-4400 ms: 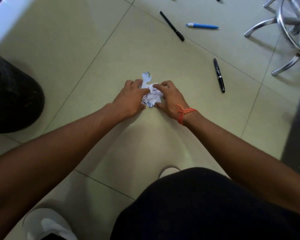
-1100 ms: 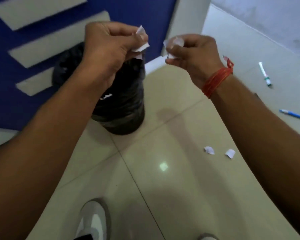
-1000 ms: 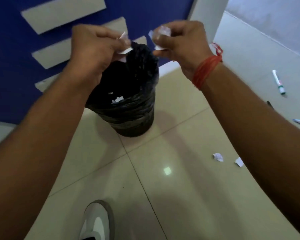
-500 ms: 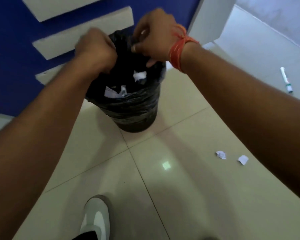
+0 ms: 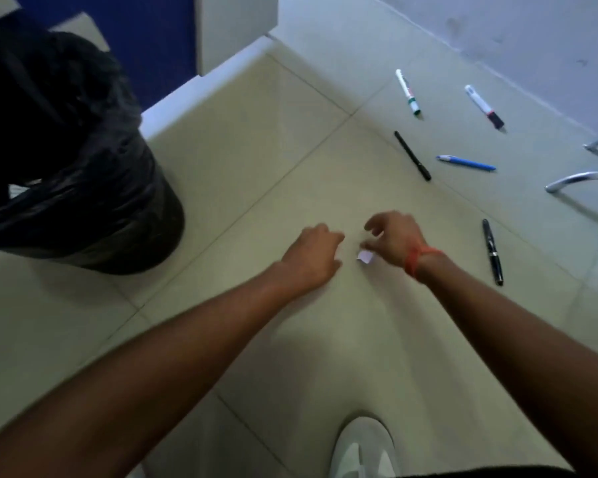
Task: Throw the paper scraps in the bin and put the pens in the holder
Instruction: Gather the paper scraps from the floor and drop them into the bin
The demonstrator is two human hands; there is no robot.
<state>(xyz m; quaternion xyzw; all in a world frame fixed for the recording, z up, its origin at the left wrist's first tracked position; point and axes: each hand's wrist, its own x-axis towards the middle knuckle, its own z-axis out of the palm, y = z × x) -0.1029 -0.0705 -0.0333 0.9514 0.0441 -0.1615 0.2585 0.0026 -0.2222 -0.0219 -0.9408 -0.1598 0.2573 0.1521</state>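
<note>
Both hands moved from bin [image 5: 66, 160] (crinkled black liner) to floor; right hand [image 5: 390, 241] fingers apart beside paper scrap [image 5: 365, 257]; left hand [image 5: 313, 258] curled, grip unclear.

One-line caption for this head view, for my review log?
Both hands, left and right, reach for a paper scrap on the tiled floor; bin left, five pens beyond.

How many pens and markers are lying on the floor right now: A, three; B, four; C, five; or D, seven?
C: two markers, one green-tipped and one red-and-black-tipped, a thin black pen, a blue pen and a thick black pen all lie on the tiled floor.
</note>
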